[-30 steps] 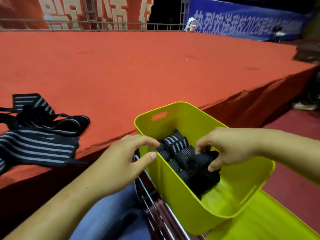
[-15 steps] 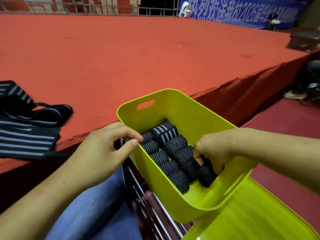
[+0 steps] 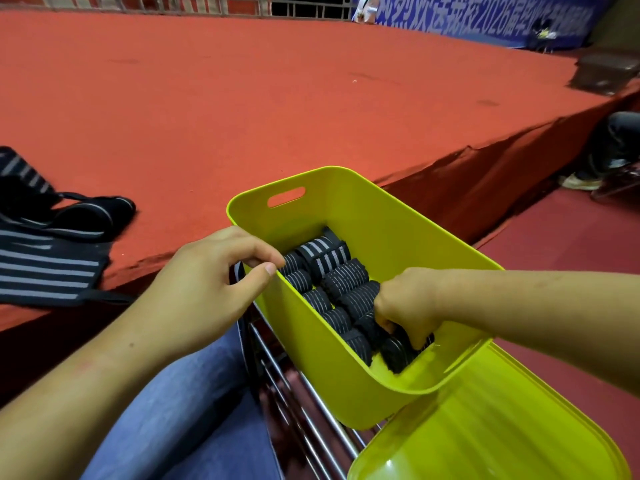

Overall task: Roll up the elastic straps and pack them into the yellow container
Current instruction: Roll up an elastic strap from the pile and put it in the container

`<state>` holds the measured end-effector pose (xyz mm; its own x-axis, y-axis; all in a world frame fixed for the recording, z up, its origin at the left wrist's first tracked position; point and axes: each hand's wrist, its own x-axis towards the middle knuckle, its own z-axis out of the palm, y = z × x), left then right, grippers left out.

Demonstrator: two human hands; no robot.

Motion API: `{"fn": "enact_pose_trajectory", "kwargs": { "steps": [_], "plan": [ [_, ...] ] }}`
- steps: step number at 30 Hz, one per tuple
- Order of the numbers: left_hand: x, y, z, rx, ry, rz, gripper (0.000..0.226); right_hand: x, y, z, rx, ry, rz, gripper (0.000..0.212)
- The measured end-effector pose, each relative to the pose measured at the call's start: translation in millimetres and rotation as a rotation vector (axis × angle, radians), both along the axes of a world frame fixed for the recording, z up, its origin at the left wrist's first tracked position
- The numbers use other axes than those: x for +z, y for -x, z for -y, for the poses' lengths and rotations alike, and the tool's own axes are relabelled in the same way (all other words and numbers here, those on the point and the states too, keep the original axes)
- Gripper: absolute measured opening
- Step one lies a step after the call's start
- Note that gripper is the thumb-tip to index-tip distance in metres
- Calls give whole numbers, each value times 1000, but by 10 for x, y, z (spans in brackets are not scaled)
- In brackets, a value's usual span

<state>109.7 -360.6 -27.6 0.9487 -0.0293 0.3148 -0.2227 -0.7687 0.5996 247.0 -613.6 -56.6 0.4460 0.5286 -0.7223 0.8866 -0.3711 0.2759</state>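
Observation:
The yellow container (image 3: 391, 223) sits tilted on a metal rack, holding several rolled black elastic straps (image 3: 341, 282) with grey stripes in two rows. My left hand (image 3: 207, 289) pinches the container's near left rim between thumb and fingers. My right hand (image 3: 407, 308) reaches inside at the near end, its fingers curled round a rolled strap (image 3: 393, 353) pushed down beside the others. Unrolled striped straps (image 3: 45, 268) lie in a heap on the red platform at the far left.
A red carpeted platform (image 3: 277, 98) spreads ahead, dropping off on the right to a dark red floor. A yellow lid or second container (image 3: 491, 427) lies at bottom right. Metal rack bars (image 3: 304, 403) run beneath. Someone's shoes (image 3: 585, 180) show at far right.
My right hand has moved down with the rolled strap to the container's near end. The view has tilted downward. My left hand stays on the rim.

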Motion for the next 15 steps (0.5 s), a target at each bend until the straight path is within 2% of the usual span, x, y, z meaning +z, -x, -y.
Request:
{"fn": "enact_pose_trajectory", "kwargs": {
  "steps": [6,11,15],
  "plan": [
    [-1,7,33,0,5,-2,13,-23,106,-35,106,53,50,37],
    [-13,24,5,-8,22,-15,14,-6,109,-78,27,57,48,39],
    [-31,43,-33,-16,40,-32,13,76,111,-59,-63,16,72,51]
  ]
}}
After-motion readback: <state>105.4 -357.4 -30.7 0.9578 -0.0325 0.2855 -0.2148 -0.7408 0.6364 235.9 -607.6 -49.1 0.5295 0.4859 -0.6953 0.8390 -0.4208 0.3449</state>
